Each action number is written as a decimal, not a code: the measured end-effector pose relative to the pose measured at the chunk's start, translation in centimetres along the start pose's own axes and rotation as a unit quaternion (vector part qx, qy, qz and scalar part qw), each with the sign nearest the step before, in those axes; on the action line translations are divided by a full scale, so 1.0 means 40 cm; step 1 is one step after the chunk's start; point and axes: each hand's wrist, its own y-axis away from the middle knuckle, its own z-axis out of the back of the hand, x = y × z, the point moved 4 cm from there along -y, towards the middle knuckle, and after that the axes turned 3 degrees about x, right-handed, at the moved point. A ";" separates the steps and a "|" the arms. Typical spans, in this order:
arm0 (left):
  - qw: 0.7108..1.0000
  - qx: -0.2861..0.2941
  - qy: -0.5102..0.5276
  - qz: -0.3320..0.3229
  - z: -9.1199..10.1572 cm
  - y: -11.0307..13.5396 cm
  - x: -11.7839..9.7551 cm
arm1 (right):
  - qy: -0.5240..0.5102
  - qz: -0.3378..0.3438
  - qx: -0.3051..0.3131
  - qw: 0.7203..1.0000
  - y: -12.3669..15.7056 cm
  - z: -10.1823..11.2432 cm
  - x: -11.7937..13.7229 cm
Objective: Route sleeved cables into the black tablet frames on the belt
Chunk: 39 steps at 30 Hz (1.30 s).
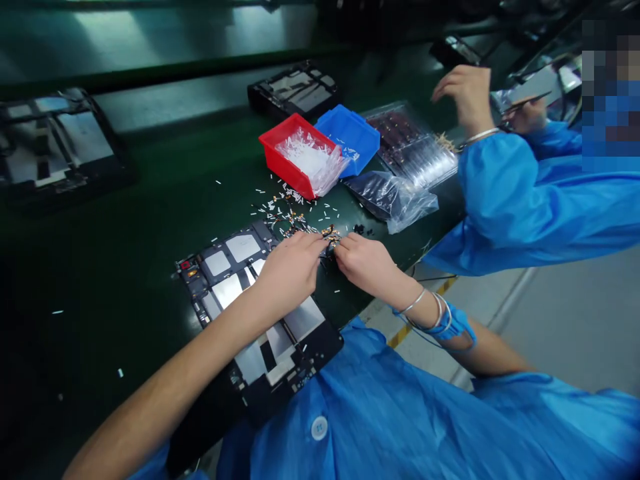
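My left hand [295,270] reaches across an opened flat device [306,319] with silver panels and a black frame, which lies tilted at the table's edge. Its fingertips are pinched together over a pile of small parts [330,235], dark with gold-coloured bits. Close by on the right, my right hand [367,263] is also closed in a pinch at that pile. Whatever sits between the fingertips of either hand is too small and hidden to name. Small white strips [287,197] lie scattered just beyond the hands.
A red bin [280,163] holds a bag of white strips, beside a blue bin [367,143]. Plastic bags [395,197] lie to their right. More opened devices [300,90] rest on the green table [165,200]. A co-worker's raised hand [467,97] is at the right.
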 end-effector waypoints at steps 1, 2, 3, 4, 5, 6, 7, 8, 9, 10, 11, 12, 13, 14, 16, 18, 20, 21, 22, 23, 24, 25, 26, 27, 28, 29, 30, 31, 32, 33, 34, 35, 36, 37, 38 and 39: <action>1.000 0.003 0.000 0.002 -0.005 -0.001 0.000 | 0.010 -0.007 0.001 1.000 -0.001 0.008 -0.004; 1.000 0.002 -0.001 0.006 -0.008 -0.002 0.001 | 0.020 -0.021 -0.004 1.000 0.001 0.017 -0.012; 1.000 -0.002 0.000 0.010 -0.009 -0.002 0.003 | 0.032 -0.042 -0.010 0.999 0.004 0.027 -0.023; 1.000 -0.009 0.001 0.016 -0.009 -0.002 0.005 | 0.045 -0.069 -0.017 0.996 0.009 0.038 -0.037; 1.000 -0.016 0.005 0.024 -0.007 -0.002 0.009 | 0.058 -0.097 -0.023 0.993 0.012 0.048 -0.050; 0.999 -0.025 0.010 0.033 -0.004 -0.001 0.014 | 0.069 -0.120 -0.025 0.990 0.015 0.058 -0.062; 0.998 -0.035 0.016 0.040 0.000 -0.001 0.019 | 0.078 -0.135 -0.023 0.988 0.016 0.066 -0.069; 0.998 -0.048 0.024 0.047 0.005 0.000 0.023 | 0.083 -0.138 -0.022 0.987 0.014 0.073 -0.072; 0.996 -0.062 0.032 0.050 0.011 0.001 0.027 | 0.088 -0.136 -0.024 0.987 0.011 0.079 -0.071; 0.995 -0.075 0.042 0.052 0.016 0.002 0.029 | 0.092 -0.129 -0.024 0.987 0.006 0.084 -0.068; 0.994 -0.087 0.051 0.051 0.021 0.003 0.031 | 0.094 -0.119 -0.021 0.988 -0.001 0.086 -0.064; 0.992 -0.095 0.061 0.051 0.025 0.003 0.033 | 0.095 -0.104 -0.015 0.990 -0.007 0.087 -0.060; 0.992 -0.098 0.069 0.051 0.029 0.003 0.034 | 0.095 -0.089 -0.007 0.991 -0.014 0.087 -0.057; 0.991 -0.096 0.075 0.053 0.031 0.003 0.036 | 0.095 -0.078 0.002 0.992 -0.018 0.087 -0.059; 0.991 -0.090 0.083 0.056 0.036 0.004 0.037 | 0.096 -0.076 0.023 0.992 -0.019 0.088 -0.077; 0.991 -0.088 0.088 0.058 0.041 0.005 0.036 | 0.102 -0.115 0.022 0.988 -0.006 0.097 -0.112; 0.989 -0.091 0.101 0.060 0.046 0.008 0.033 | 0.110 -0.152 -0.030 0.982 0.016 0.118 -0.140; 0.987 -0.095 0.115 0.060 0.048 0.009 0.031 | 0.109 -0.151 -0.080 0.979 0.028 0.133 -0.144; 0.984 -0.101 0.138 0.059 0.051 0.010 0.028 | 0.101 -0.132 -0.139 0.976 0.039 0.147 -0.138; 0.978 -0.109 0.171 0.057 0.054 0.011 0.025 | 0.086 -0.095 -0.198 0.972 0.048 0.159 -0.125; 0.968 -0.115 0.216 0.054 0.057 0.012 0.024 | 0.066 -0.048 -0.250 0.965 0.055 0.167 -0.104; 0.954 -0.115 0.273 0.052 0.057 0.012 0.023 | 0.045 -0.001 -0.291 0.956 0.058 0.172 -0.082; 0.932 -0.103 0.343 0.051 0.054 0.010 0.023 | 0.026 0.040 -0.322 0.945 0.058 0.175 -0.059; 0.904 -0.084 0.416 0.052 0.050 0.008 0.023 | 0.012 0.067 -0.345 0.936 0.055 0.175 -0.039; 0.873 -0.061 0.480 0.055 0.043 0.006 0.023 | 0.003 0.082 -0.361 0.929 0.049 0.174 -0.022; 0.846 -0.041 0.529 0.059 0.038 0.004 0.023 | -0.003 0.087 -0.371 0.924 0.042 0.173 -0.010; 0.825 -0.027 0.561 0.064 0.034 0.002 0.025 | -0.012 0.086 -0.378 0.922 0.033 0.172 -0.001; 0.813 -0.025 0.577 0.069 0.032 0.001 0.027 | -0.025 0.082 -0.382 0.920 0.025 0.172 0.004; 0.810 -0.031 0.581 0.073 0.033 0.000 0.029 | -0.042 0.076 -0.386 0.918 0.017 0.172 0.005; 0.812 -0.041 0.577 0.076 0.036 0.000 0.032 | -0.063 0.071 -0.391 0.916 0.011 0.173 0.005; 0.812 -0.053 0.576 0.079 0.040 0.000 0.034 | -0.088 0.067 -0.395 0.912 0.005 0.174 0.004; 0.813 -0.068 0.572 0.081 0.046 0.001 0.035 | -0.114 0.065 -0.398 0.908 0.001 0.176 0.002; 0.815 -0.083 0.567 0.082 0.053 0.003 0.037 | -0.140 0.064 -0.401 0.903 -0.004 0.177 0.000; 0.817 -0.099 0.563 0.083 0.061 0.005 0.038 | -0.164 0.067 -0.403 0.898 -0.007 0.179 -0.001; 0.822 -0.115 0.552 0.081 0.070 0.007 0.039 | -0.184 0.070 -0.405 0.893 -0.011 0.181 -0.002; 0.833 -0.131 0.532 0.076 0.080 0.010 0.040 | -0.199 0.075 -0.408 0.888 -0.013 0.183 -0.001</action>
